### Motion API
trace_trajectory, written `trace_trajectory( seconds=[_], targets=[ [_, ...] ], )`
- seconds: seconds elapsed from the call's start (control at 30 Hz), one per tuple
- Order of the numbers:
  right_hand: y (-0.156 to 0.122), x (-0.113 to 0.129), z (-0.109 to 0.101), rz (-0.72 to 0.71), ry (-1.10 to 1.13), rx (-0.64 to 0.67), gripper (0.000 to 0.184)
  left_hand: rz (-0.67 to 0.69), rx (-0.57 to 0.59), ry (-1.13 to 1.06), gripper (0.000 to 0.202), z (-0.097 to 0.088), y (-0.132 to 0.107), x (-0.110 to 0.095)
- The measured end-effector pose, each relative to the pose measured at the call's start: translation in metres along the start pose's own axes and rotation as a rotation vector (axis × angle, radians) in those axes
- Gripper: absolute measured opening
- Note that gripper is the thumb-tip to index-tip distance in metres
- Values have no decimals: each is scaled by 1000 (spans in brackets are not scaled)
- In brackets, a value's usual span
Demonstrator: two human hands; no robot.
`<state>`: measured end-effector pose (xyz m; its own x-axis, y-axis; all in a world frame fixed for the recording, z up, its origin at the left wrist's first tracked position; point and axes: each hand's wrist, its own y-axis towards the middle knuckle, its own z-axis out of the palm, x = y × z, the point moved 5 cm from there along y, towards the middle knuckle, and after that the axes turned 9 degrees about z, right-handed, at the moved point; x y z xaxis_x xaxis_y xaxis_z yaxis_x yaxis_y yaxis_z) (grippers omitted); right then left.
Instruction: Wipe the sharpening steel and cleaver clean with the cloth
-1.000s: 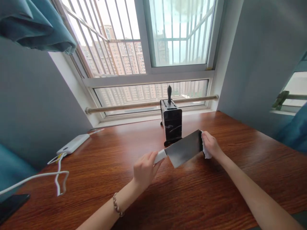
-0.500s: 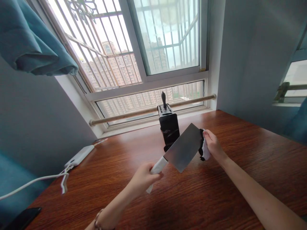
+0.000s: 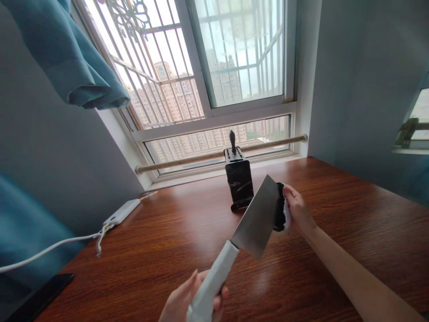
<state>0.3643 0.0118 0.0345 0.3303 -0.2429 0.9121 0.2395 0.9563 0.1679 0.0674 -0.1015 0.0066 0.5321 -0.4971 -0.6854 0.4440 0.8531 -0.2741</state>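
Observation:
My left hand (image 3: 197,293) is closed around the white handle of a cleaver (image 3: 258,219), low in the view. Its broad grey blade points up and to the right, above the wooden table. On the right, my right hand (image 3: 298,206) grips a black and white cloth (image 3: 280,209) between thumb and fingers. The cloth is at the blade's far right edge and partly behind it; whether it touches the steel I cannot tell. Beyond the blade stands a black knife block (image 3: 239,180) with one dark-handled tool (image 3: 232,141) upright in it.
The brown wooden table (image 3: 134,264) reaches to the window sill. A white power strip (image 3: 123,212) with a cable lies at the left edge, and a dark flat object (image 3: 50,293) at the lower left. A blue curtain (image 3: 87,76) hangs at the upper left, beside the barred window.
My left hand has moved down and nearer, showing more of the cleaver's handle, and the blade has turned more upright. The cloth stays by the blade's far edge. The view has shifted slightly.

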Motion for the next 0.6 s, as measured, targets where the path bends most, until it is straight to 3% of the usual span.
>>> trace_trajectory(
  seconds=[0.13, 0.27, 0.43, 0.6],
  targets=[
    [-4, 8, 3, 12, 139, 8, 28, 213, -274, -209, 48, -13, -5, -18],
    [-6, 7, 4, -22, 71, -26, 29, 467, -183, -354, 56, -6, -2, -34],
    [-16, 6, 8, -136, -304, -65, 31, 521, -112, -610, 23, 14, 20, -37],
    [-36, 11, 17, -354, -618, -120, 21, 398, -382, -581, 31, 9, 41, -46]
  ],
)
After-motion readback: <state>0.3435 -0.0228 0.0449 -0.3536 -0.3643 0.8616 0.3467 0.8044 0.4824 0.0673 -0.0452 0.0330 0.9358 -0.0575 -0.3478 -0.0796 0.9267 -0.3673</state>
